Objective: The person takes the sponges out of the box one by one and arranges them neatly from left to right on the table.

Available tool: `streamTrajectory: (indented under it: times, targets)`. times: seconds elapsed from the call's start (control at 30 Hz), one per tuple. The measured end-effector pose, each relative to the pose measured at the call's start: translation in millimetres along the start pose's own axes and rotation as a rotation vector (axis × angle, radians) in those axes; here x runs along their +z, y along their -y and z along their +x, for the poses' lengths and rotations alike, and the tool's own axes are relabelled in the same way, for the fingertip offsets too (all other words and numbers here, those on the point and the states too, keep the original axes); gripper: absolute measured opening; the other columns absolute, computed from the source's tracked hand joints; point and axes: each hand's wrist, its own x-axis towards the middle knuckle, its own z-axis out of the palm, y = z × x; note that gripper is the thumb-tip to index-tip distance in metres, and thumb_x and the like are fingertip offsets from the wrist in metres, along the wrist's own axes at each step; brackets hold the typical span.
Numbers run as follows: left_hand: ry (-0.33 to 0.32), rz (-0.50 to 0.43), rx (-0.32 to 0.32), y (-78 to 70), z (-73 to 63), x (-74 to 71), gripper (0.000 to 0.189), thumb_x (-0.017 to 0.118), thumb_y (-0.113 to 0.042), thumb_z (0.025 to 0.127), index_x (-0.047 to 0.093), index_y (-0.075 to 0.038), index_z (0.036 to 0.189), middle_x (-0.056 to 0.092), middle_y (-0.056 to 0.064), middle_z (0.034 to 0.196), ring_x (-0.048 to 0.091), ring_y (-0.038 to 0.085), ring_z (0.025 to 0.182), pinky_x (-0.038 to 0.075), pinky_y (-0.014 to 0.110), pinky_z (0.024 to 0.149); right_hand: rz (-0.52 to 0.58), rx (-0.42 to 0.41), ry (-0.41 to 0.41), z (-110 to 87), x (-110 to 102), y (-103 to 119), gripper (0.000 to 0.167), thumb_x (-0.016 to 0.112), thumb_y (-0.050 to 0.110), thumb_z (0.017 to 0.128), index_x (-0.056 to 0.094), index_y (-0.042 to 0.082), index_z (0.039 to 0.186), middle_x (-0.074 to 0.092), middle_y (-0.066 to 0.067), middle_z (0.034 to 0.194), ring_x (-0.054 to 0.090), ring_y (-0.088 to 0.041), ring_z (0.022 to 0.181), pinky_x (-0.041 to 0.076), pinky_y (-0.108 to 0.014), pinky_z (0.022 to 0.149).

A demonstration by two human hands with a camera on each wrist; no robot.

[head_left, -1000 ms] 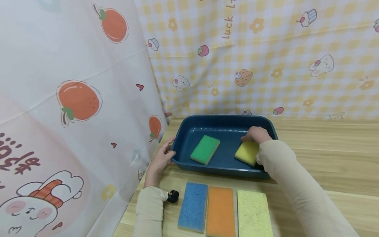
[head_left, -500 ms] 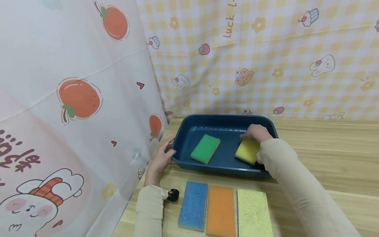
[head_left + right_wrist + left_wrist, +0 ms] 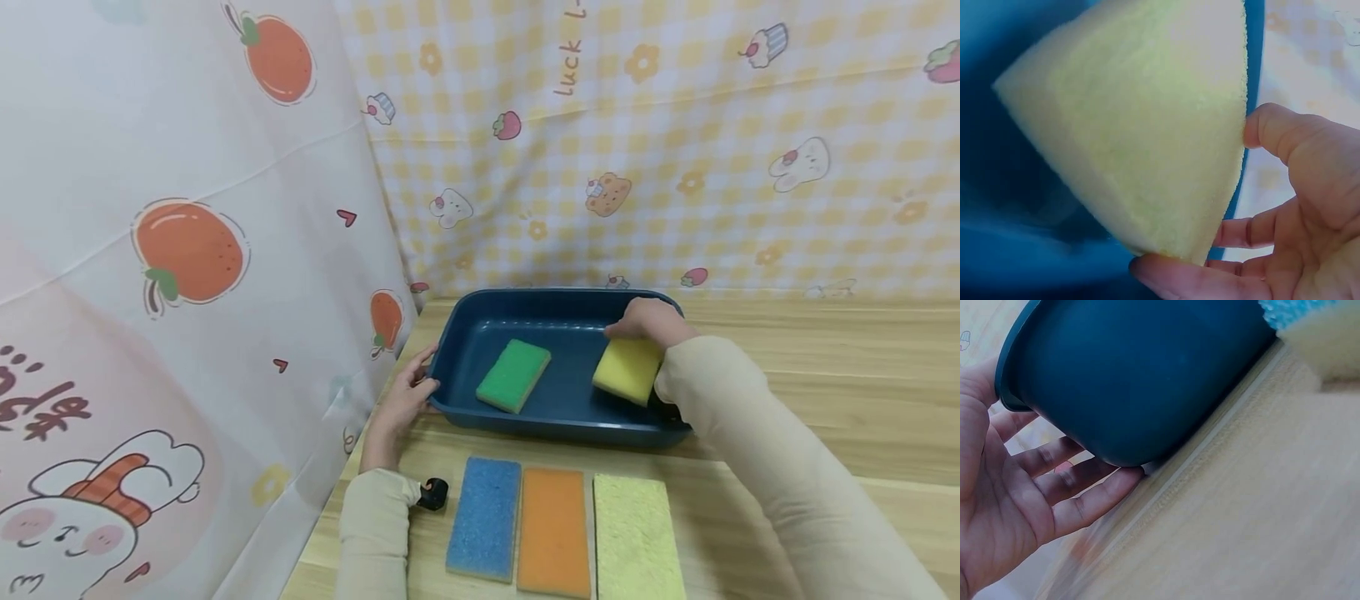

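A dark blue rectangular tub (image 3: 540, 427) stands on the wooden table. At its left end my left hand (image 3: 397, 408) rests against the outer wall, thumb at the rim; in the left wrist view its fingers (image 3: 1097, 500) reach spread beneath the curved wall. My right hand (image 3: 648, 321) grips a yellow sponge (image 3: 626, 367) over the tub's right side. That sponge hangs tilted, its pale underside (image 3: 1147, 131) filling much of the right wrist view between thumb and fingers. A green sponge (image 3: 513, 375) lies flat in the tub's left half.
In front of the tub lie a blue sponge (image 3: 483, 518), an orange sponge (image 3: 555, 533) and a pale yellow sponge (image 3: 637, 537), side by side. A patterned cloth (image 3: 225, 400) hangs close along the left, and a checked cloth (image 3: 675, 208) stands behind the tub.
The right hand has raised the yellow sponge slightly off the tub's floor, moving it a little toward the back. The left hand keeps its place at the tub's end.
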Motion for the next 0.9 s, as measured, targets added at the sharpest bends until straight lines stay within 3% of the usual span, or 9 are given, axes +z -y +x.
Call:
streamTrajectory:
  times: [0.2,0.4,0.6,0.9]
  targets:
    - [0.004,-0.01,-0.003,-4.9,-2.1,1.8,0.061,0.038,0.001,0.087,0.024,-0.018,0.144,0.037,0.029,0.13,0.046,0.045,0.108,0.052,0.044,0.068,0.06,-0.016,0.029,-14.1,-9.6,1.1,0.049,0.052,0.036,0.087,0.048,-0.007,0.108,0.052,-0.02,0.094,0.054,-0.03,0.084,0.053,-0.037,0.06]
    - [0.016,-0.017,-0.005,0.1,0.4,-0.1,0.062,0.038,0.001,0.087,0.024,-0.019,0.144,0.037,0.028,0.13,0.047,0.043,0.107,0.052,0.044,0.068,-0.01,-0.018,0.052,-34.2,-19.1,1.1,0.046,0.052,0.036,0.087,0.047,-0.008,0.101,0.051,-0.02,0.087,0.057,-0.031,0.078,0.053,-0.038,0.053]
    - [0.02,-0.004,0.008,0.0,0.0,-1.4,0.061,0.038,0.001,0.088,0.025,-0.018,0.144,0.038,0.028,0.129,0.049,0.044,0.105,0.052,0.043,0.067,-0.071,-0.06,0.091,-54.4,-22.4,-4.4,0.05,0.051,0.034,0.088,0.044,-0.01,0.109,0.051,-0.021,0.09,0.057,-0.031,0.075,0.052,-0.039,0.051]
    - [0.015,0.029,-0.001,1.0,-0.1,-2.5,0.06,0.038,-0.001,0.088,0.025,-0.019,0.143,0.038,0.028,0.129,0.05,0.044,0.104,0.053,0.042,0.066,-0.184,-0.132,0.073,-85.1,-16.9,-12.0,0.04,0.052,0.035,0.086,0.048,-0.004,0.089,0.049,-0.013,0.075,0.057,-0.025,0.062,0.051,-0.036,0.046]
